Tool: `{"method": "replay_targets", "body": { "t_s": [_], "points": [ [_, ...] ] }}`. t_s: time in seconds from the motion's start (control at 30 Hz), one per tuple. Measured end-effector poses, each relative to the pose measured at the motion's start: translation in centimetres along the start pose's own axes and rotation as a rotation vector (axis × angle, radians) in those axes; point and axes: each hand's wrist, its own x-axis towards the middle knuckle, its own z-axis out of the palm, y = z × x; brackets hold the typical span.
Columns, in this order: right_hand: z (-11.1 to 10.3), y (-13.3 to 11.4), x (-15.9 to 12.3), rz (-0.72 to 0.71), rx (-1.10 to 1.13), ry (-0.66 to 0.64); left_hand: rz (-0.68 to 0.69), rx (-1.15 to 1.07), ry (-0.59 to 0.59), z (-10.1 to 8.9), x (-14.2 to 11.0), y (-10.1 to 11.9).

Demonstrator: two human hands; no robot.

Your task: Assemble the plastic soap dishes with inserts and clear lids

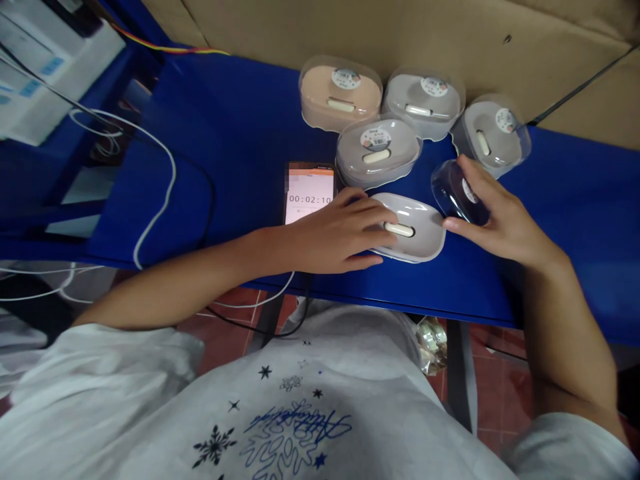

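Note:
On the blue table lies a grey oval soap dish [425, 233] with no cover on it and a white capsule-shaped piece [399, 229] in its middle. My left hand [350, 230] reaches over the dish's left end, palm down with its fingers spread. Some fingertips rest inside the dish near the white piece, and the thumb lies along its near edge. At the dish's right end, my right hand [505, 217] grips a clear plastic cover [453, 193] between thumb and fingers. The cover is tilted, carries a round label, and is apart from most of the dish.
Behind stand several covered, labelled dishes: a peach one [320, 93] and grey ones, the nearest grey dish [350, 160] beside a phone [310, 190] running a timer. Cardboard [400, 33] walls the back. A white cable [173, 180] crosses the table's left side.

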Motion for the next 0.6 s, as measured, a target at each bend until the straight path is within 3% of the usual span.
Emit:
{"method": "replay_targets", "body": {
  "t_s": [0.17,0.37,0.6],
  "points": [
    [0.6,0.7,0.6,0.025,-0.119,0.08,0.004,-0.009,-0.021,0.4,0.0,-0.1],
    [0.9,-2.5,0.5,-0.11,-0.171,0.242,-0.058,0.039,0.099,0.5,-0.1,-0.4],
    [3.1,-5.8,0.6,-0.357,-0.167,0.025,-0.136,0.073,0.133,0.7,-0.2,-0.8]
  ]
}}
